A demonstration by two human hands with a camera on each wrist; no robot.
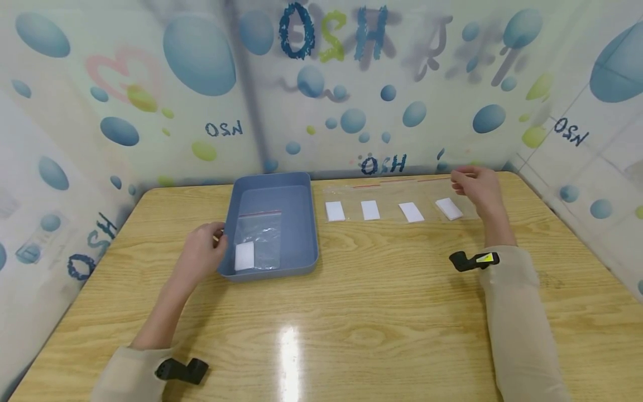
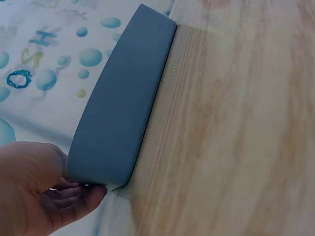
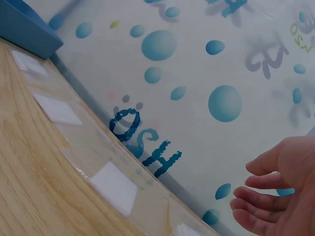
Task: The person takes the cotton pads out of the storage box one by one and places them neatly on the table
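Observation:
My left hand (image 1: pixel 201 248) is at the left side of a blue-grey plastic tray (image 1: pixel 272 273), its loosely bent fingers against the outer wall. In the left wrist view, the fingertips (image 2: pixel 96 196) meet the tray's end; part of the thumb is hidden. Inside the tray lies a clear zip bag (image 1: pixel 267 240) with a white rectangular piece. My right hand (image 1: pixel 479 187) hovers over the right end of a row of similar clear bags (image 1: pixel 392 192), each with a white rectangle (image 1: pixel 449 209). Its fingers are relaxed and hold nothing in the right wrist view.
The bags lie side by side along the back of the wooden table (image 1: pixel 377 324), right of the tray. A wall covering (image 1: pixel 351 84) with blue bubbles and letters rises directly behind the table and on both sides.

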